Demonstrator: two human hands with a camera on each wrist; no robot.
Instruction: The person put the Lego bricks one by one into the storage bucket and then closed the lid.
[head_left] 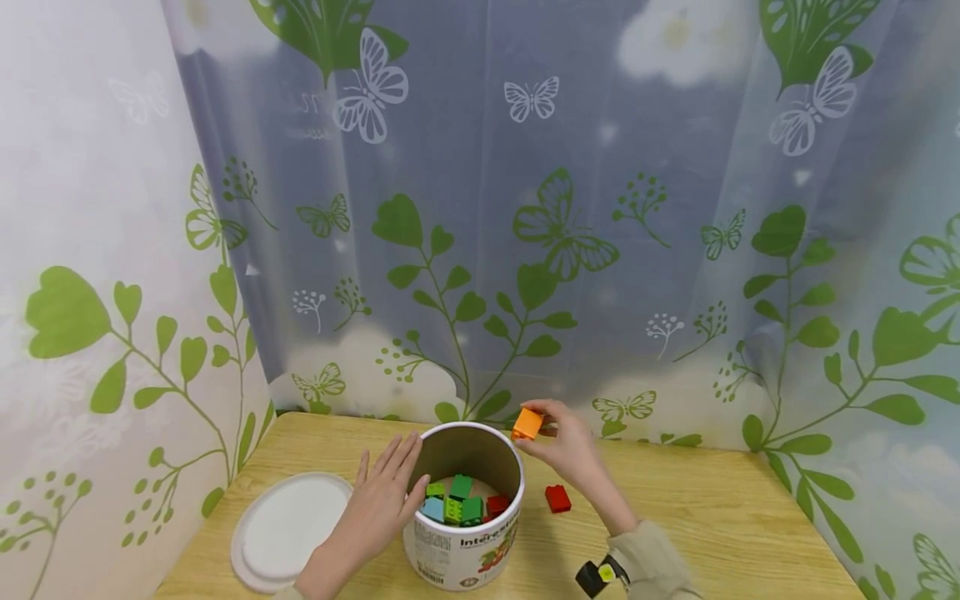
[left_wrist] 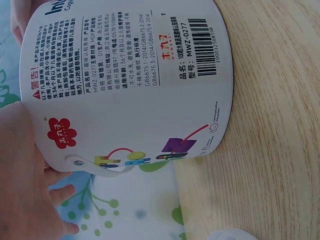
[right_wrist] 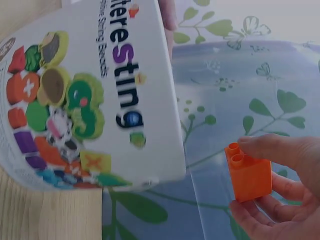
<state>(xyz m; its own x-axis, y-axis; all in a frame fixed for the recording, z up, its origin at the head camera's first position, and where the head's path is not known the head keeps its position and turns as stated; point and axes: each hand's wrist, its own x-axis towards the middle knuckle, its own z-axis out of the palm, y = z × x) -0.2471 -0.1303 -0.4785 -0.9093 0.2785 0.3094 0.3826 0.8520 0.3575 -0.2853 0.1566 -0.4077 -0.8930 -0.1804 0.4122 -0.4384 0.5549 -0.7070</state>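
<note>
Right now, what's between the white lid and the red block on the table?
In the head view, going from lid to red block: the left hand, then the white bucket with building blocks inside.

Soft, even light fills the head view, with a faint shadow on the counter (head_left: 705, 521) beside the tub (head_left: 426, 552). Its lettering (right_wrist: 123, 65) is slightly blurred in the right wrist view.

On surface (head_left: 690, 517): bucket (head_left: 450, 554), lid (head_left: 292, 525) to left, loose block (head_left: 558, 499) to right. Inside bucket: several blocks (head_left: 472, 511). At bucket's left: left fingers (head_left: 408, 454). Near right: held block (head_left: 527, 423) between right fingers (head_left: 552, 408). Behind: curtain (head_left: 480, 125).
</note>
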